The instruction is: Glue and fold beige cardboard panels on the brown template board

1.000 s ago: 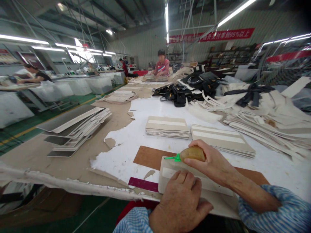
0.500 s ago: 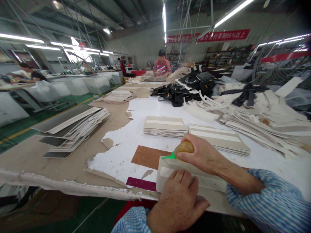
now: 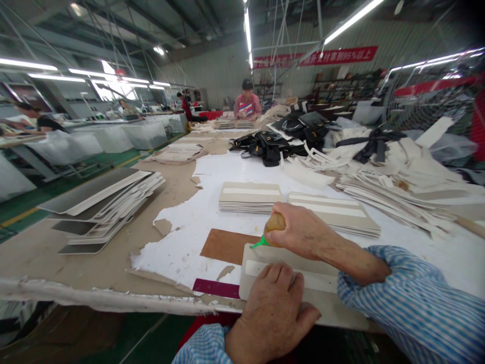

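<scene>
My right hand (image 3: 299,225) grips a brownish squeeze bottle (image 3: 273,227) with a green nozzle (image 3: 259,243). The bottle is tilted, its tip at the far left corner of a beige panel (image 3: 303,255) that carries a pale strip (image 3: 316,277). Palm down, my left hand (image 3: 275,303) lies across the panel's near left part with fingers extended, covering some of the strip. Beneath the panel's far left side, a brown sheet (image 3: 223,244) sticks out. A dark magenta strip (image 3: 215,287) lies left of the panel, close to the table edge.
Two stacks of beige panels, one left (image 3: 250,194) and one right (image 3: 337,215), stand beyond my hands. Grey-backed pieces (image 3: 109,202) are piled at left. Black bags (image 3: 269,144) and pale offcuts (image 3: 397,197) heap up at right. A co-worker (image 3: 247,103) is at the table's far end.
The view has shifted slightly, moving the scene a little left. My right hand has turned the bottle slightly, its tip still at the panel's corner. My left hand stays on the panel.
</scene>
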`<state>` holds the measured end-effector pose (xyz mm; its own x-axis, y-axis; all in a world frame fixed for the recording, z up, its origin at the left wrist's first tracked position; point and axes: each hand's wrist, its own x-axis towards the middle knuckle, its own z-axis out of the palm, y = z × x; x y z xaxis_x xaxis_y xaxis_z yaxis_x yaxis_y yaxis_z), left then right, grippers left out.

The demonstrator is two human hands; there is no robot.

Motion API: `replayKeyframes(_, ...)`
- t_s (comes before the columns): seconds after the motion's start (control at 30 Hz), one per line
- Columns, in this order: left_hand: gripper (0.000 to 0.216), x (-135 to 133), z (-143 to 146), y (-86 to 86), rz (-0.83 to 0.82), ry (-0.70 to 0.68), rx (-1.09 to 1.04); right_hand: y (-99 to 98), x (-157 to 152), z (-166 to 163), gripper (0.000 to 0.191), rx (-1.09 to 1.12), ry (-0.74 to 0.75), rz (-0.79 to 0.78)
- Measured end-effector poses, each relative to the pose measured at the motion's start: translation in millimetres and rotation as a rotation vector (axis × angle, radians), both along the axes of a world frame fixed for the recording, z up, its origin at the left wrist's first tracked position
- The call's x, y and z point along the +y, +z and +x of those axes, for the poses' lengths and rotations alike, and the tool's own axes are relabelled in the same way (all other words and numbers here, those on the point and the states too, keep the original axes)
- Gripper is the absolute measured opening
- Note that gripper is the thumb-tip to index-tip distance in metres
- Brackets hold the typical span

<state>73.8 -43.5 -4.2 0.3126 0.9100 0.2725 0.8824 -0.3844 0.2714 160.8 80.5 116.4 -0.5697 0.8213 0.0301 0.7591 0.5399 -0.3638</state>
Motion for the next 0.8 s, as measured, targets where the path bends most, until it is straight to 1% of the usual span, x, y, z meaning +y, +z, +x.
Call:
replayKeyframes(0.3, 0.035, -2, 1, 0.5, 0.012, 0.008, 0.005, 2.0, 4, 4, 0.019, -0.017, -0.025, 0.007)
replayKeyframes(0.43, 0.037, -1, 1, 2.7, -0.008, 0.010, 0.008, 3.1, 5, 10, 0.019, -0.032, -0.044, -0.001)
replayKeyframes(0.67, 0.040, 0, 0, -1.6, -0.028, 0.008, 0.006, 6.2, 7, 24, 0.023, -0.055, -0.062, -0.017)
replayKeyframes(0.8, 0.043, 1, -1, -0.2, -0.032, 0.006, 0.020, 4.4, 10, 33, 0.022, -0.053, -0.071, -0.023)
